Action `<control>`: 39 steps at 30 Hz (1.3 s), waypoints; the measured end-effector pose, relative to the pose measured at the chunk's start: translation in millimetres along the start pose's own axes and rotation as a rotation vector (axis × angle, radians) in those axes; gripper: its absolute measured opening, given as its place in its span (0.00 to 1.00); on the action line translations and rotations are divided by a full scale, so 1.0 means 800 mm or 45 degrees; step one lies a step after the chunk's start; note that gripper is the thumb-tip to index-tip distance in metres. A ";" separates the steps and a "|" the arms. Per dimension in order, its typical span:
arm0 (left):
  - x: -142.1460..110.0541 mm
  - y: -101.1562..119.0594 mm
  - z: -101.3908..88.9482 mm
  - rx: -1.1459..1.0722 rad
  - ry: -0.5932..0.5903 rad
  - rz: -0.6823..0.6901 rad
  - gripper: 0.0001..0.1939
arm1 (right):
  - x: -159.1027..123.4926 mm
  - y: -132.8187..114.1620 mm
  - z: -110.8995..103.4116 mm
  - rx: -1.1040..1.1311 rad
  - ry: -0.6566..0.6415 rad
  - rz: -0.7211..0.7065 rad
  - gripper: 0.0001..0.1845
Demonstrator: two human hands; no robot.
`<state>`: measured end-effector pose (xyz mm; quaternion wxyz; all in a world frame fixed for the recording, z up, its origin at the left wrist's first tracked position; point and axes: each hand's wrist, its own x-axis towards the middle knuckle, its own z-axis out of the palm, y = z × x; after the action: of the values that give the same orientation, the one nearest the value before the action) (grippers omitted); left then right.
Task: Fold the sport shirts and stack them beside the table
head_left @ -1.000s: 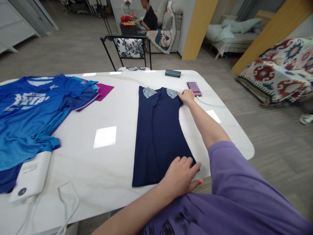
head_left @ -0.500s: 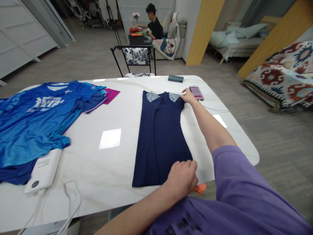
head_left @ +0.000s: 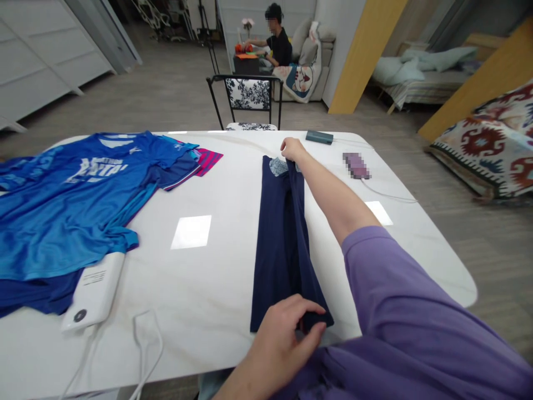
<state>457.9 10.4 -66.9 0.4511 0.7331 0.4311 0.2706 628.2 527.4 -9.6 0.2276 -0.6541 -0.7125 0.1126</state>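
Observation:
A narrow, folded navy shirt (head_left: 272, 244) with pale patterned patches near its neck lies lengthwise on the white table (head_left: 225, 189). At its far end, my right hand (head_left: 293, 149) is closed on the shoulder edge, holding that side up and over toward the middle. My left hand (head_left: 287, 328) is at the near hem, with thumb and fingers closed around the lower right corner. Between the two hands the right side of the cloth stands up in a loose fold. The right fingertips are partly hidden behind the hand.
Blue jerseys (head_left: 95, 189) are piled on the left, beside a white power bank (head_left: 95, 289) with a cable. A phone (head_left: 356, 165) and a dark green box-shaped device (head_left: 319, 137) lie at the far right. Behind the table stands a chair (head_left: 249, 94); a person (head_left: 278, 44) sits farther back.
My right hand has moved left, drawing the shirt's right shoulder edge inward. The left hand has turned and now grips the hem corner. The shirt looks narrower, and the view has shifted slightly.

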 end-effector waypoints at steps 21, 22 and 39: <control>0.014 -0.079 -0.034 0.912 0.085 0.380 0.33 | -0.111 0.043 0.080 -0.150 -0.197 -0.323 0.37; 0.017 -0.088 -0.030 0.978 0.094 0.382 0.37 | -0.109 0.041 0.085 -0.154 -0.211 -0.283 0.38; -0.086 -0.092 -0.087 1.130 0.001 0.431 0.48 | -0.484 0.046 -0.030 0.140 -0.323 -0.708 0.32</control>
<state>341.4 -3.9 -102.5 0.0438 0.9148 0.3798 0.1303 687.6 147.9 -74.3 0.1939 -0.4016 -0.8797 0.1651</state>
